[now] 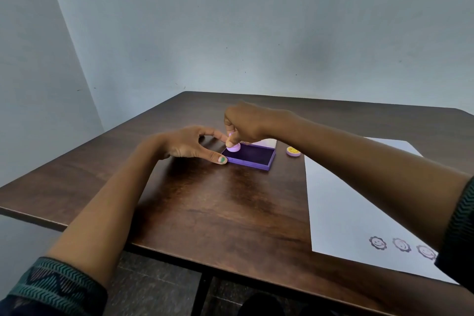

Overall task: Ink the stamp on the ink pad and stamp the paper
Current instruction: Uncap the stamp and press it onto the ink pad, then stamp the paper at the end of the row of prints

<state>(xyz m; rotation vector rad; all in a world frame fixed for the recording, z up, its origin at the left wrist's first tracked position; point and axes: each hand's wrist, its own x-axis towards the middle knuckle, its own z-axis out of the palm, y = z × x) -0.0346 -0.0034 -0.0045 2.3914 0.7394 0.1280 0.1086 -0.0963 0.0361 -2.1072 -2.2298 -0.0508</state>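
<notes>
Right hand (243, 123) closed in a pinch round small pink round-based stamp (233, 147), face down on dark pad of purple rectangular ink pad (250, 155), at its far-left corner. Left hand (191, 144) spread, thumb and fingertip bracing tray's left edge, gripping nothing. White sheet of paper (346, 200) flat on dark wooden table (218, 200), to right of tray and nearer the body; long axis running near-to-far. Three smiley prints near bottom edge. Probable next travel: up, rightward, back. Right hand better placed.

Soft even daylight, faint glare on the table (230, 203), wide-angle bending at edges, slight blur
</notes>
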